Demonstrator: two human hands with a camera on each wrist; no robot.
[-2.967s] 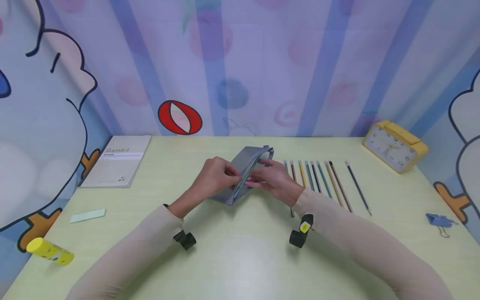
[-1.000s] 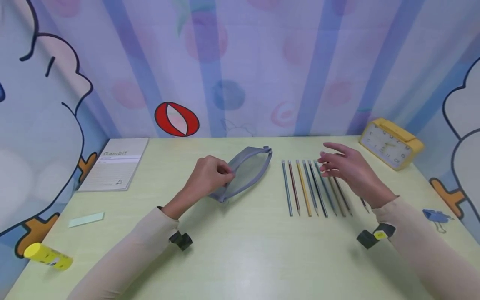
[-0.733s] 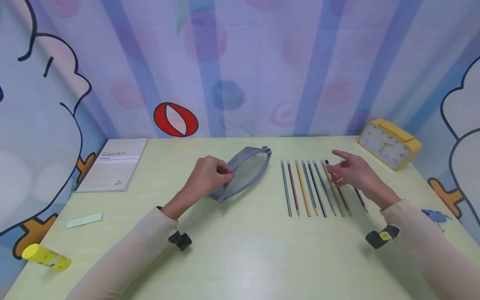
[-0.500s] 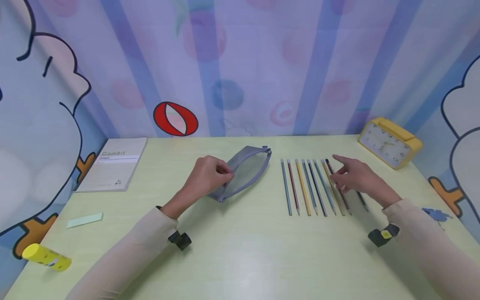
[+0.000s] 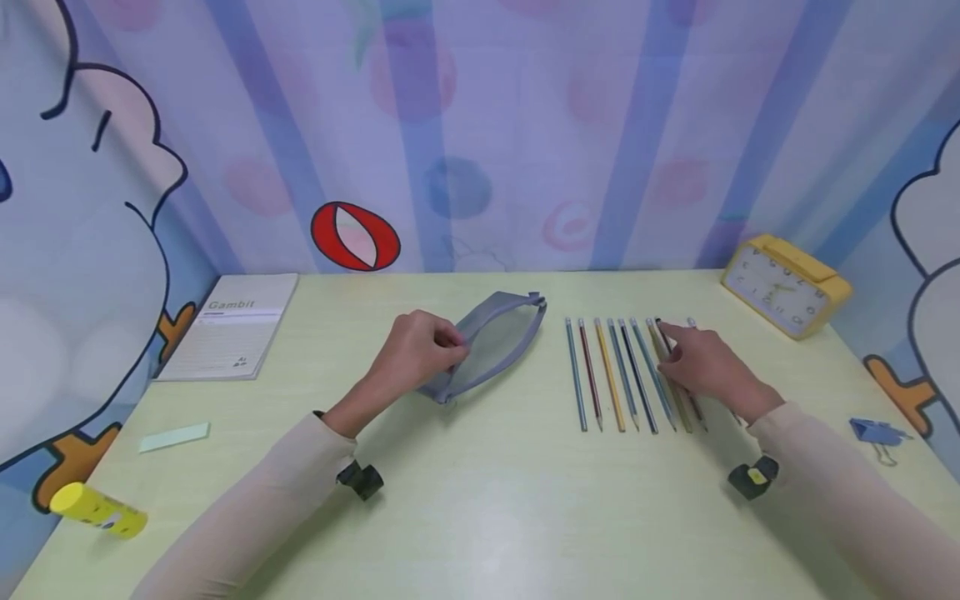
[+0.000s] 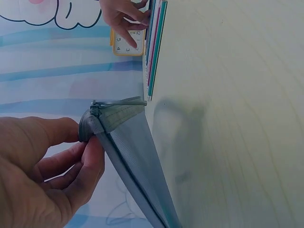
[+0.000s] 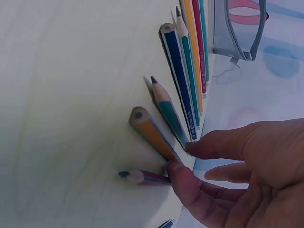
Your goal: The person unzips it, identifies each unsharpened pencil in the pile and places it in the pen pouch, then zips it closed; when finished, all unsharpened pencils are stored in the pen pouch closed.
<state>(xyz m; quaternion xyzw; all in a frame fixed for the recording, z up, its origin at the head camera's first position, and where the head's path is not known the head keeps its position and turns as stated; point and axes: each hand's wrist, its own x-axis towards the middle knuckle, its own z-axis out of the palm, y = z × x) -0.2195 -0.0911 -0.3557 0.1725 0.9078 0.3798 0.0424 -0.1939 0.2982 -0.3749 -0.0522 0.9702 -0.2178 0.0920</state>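
Note:
My left hand [image 5: 423, 354] pinches the rim of a grey mesh zip pouch [image 5: 487, 371] between thumb and fingers. The pouch's mouth gapes toward the right; its zipped edge [image 6: 135, 183] shows in the left wrist view. My right hand [image 5: 705, 365] is low over the right end of a row of pencils on the table. In the right wrist view, the thumb is at the far end of a green pencil [image 7: 168, 111]. The index fingertip is beside a yellow pencil [image 7: 152, 135] and a dark red pencil [image 7: 147, 177]. Thumb and index stay apart, and the fingers hide those pencils' far ends.
A yellow alarm clock [image 5: 786, 287] stands at the back right, a blue binder clip [image 5: 877, 433] in front of it. On the left are a notebook [image 5: 228, 327], a pale green strip [image 5: 175, 437] and a yellow cylinder [image 5: 99, 510]. A patterned curtain [image 5: 517, 125] closes the back.
My right hand has left the pouch's mouth, moved right and come down over the right-hand pencils. The left hand keeps its pinch on the pouch, whose mouth now gapes wider.

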